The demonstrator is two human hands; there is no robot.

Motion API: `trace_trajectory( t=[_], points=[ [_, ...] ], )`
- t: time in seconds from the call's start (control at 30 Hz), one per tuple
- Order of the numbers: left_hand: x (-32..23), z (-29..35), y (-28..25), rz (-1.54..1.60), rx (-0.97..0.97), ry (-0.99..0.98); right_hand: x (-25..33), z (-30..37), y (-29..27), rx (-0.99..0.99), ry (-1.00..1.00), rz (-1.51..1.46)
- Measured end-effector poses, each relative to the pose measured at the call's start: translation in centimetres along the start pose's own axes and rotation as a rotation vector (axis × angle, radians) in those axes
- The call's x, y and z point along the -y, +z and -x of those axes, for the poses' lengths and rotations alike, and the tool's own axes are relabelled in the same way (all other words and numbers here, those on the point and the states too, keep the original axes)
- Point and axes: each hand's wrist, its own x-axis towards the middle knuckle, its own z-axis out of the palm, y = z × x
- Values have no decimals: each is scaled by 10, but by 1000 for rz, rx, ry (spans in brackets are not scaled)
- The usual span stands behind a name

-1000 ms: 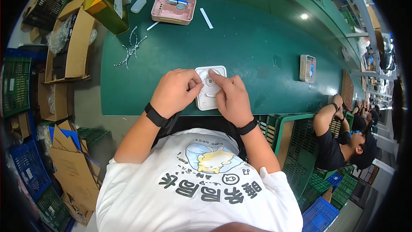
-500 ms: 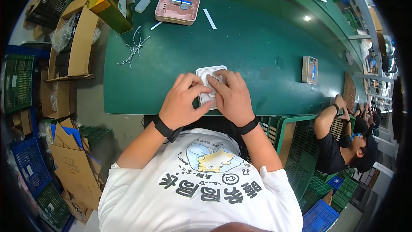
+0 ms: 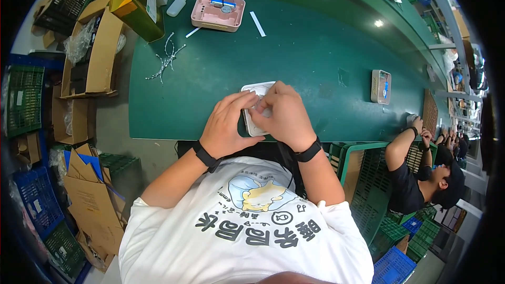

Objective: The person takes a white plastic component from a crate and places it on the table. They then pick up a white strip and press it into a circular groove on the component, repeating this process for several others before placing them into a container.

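Observation:
A white, shallow rectangular plastic case (image 3: 249,128) lies on the green table near its front edge, directly before me. Along its left side my left hand (image 3: 227,125) holds it, fingers reaching over the top and thumb stretched along the near edge. My right hand (image 3: 286,117) bends over the case from the right, thumb and fingers drawn together at its middle. What the right fingertips pinch is covered by the hand. Both hands hide much of the inside of the case.
A pink open case (image 3: 217,22) with wired parts stands at the back, beside a squeeze bottle (image 3: 179,3) and a metal can (image 3: 138,13). Twisted wires (image 3: 167,59) lie left. Another case (image 3: 381,86) stands right, near a co-worker (image 3: 421,173) and green crates (image 3: 363,179).
My right hand has turned over the case, its fingers now curled and drawn together at the middle. My left fingers have straightened and lie along the left side.

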Motion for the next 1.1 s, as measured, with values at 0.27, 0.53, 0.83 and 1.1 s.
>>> trace_trajectory(
  t=[0.27,0.53,0.83,1.1],
  points=[
    [7,3,2,-23,-11,39,-3,-1,-7,26,76,-80],
    [2,6,4,-156,-8,90,-27,2,-21,-15,-173,-136],
    [3,4,-2,-158,16,98,-35,1,-18,-5,-163,-167],
    [1,-6,-9,-281,112,206,-45,-3,-6,-138,-241,-208]
  ],
)
